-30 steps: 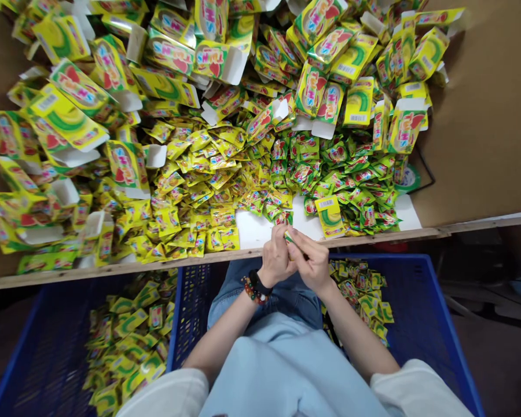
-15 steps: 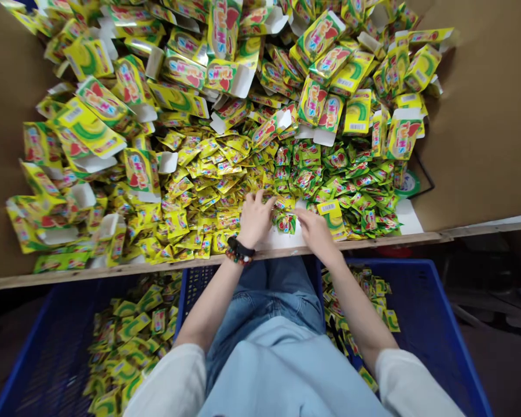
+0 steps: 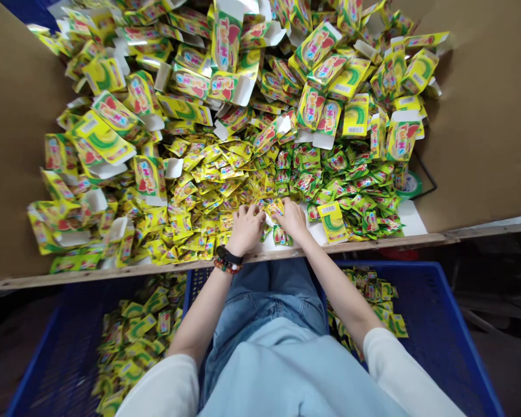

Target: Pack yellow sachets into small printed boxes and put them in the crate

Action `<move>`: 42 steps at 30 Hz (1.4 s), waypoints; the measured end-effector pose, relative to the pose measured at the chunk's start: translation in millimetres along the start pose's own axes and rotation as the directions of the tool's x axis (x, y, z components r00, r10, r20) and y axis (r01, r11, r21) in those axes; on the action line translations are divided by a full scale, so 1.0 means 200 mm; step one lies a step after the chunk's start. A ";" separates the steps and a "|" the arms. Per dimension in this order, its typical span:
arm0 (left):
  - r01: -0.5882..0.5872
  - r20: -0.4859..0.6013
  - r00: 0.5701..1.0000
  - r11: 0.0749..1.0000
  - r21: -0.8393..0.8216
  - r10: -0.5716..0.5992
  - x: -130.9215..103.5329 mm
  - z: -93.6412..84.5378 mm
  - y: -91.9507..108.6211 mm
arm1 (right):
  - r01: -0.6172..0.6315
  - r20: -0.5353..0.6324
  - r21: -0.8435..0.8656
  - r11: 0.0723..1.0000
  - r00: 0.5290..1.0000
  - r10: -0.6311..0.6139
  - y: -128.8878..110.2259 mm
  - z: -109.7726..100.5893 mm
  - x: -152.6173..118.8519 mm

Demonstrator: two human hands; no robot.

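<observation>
My left hand (image 3: 246,229), with dark and beaded bracelets at the wrist, rests at the edge of the yellow packets (image 3: 200,197), fingers curled down; what lies under its fingertips is hidden. My right hand (image 3: 292,220) pinches a yellow packet (image 3: 274,208) just right of it. Below the right fingers a green packet (image 3: 282,236) lies on the white surface (image 3: 267,246). A yellow box (image 3: 332,222) lies flat to the right of my right hand, beside the heap of green packets (image 3: 364,200).
Many small printed boxes (image 3: 226,40) are piled at the back, between brown cardboard walls (image 3: 486,116). A wooden edge (image 3: 156,269) runs along the front. Below it, blue crates (image 3: 429,313) hold more yellow-green boxes. A green tape roll (image 3: 410,185) sits at the right.
My left hand has shifted slightly left and down. My right hand has moved left, over the white surface, onto the yellow packet. The view has shifted slightly.
</observation>
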State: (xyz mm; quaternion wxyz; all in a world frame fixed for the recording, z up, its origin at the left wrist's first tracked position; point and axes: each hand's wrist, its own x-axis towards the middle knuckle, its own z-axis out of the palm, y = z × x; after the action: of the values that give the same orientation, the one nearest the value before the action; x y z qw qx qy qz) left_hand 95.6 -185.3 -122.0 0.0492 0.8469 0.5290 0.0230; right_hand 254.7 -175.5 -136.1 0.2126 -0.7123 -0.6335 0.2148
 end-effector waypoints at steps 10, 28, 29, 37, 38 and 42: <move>-0.097 -0.154 0.986 0.958 -0.271 0.057 -0.01 -0.09 -0.03 | 0.258 -0.125 0.616 0.744 0.965 -0.231 0.07 -0.16 -0.18; -0.099 -0.108 0.994 0.287 -0.953 -0.018 0.03 0.01 0.43 | 0.054 -0.189 0.772 0.633 0.971 0.148 0.25 -0.31 -0.49; -0.151 -0.162 0.987 0.407 -0.901 0.008 0.05 0.02 0.47 | 0.050 -0.232 0.763 0.644 0.952 0.200 0.30 -0.33 -0.51; -0.651 -0.213 0.740 0.759 0.007 0.638 0.29 0.03 0.67 | 0.125 -0.473 0.803 0.582 0.728 0.496 0.58 -0.43 -0.60; -0.652 -0.190 0.740 0.758 0.030 0.645 0.32 0.03 0.66 | 0.139 -0.485 0.806 0.575 0.712 0.508 0.58 -0.43 -0.61; -0.672 -0.178 0.727 0.740 0.013 0.663 0.35 0.04 0.57 | 0.188 -0.511 0.811 0.554 0.687 0.516 0.54 -0.47 -0.62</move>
State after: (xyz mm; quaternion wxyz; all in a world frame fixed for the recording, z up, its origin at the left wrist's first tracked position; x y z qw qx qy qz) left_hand 228.5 -172.5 -118.1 0.0140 0.9736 0.1905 0.1252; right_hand 384.1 -313.4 -117.1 0.7170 -0.6153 -0.2494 0.2127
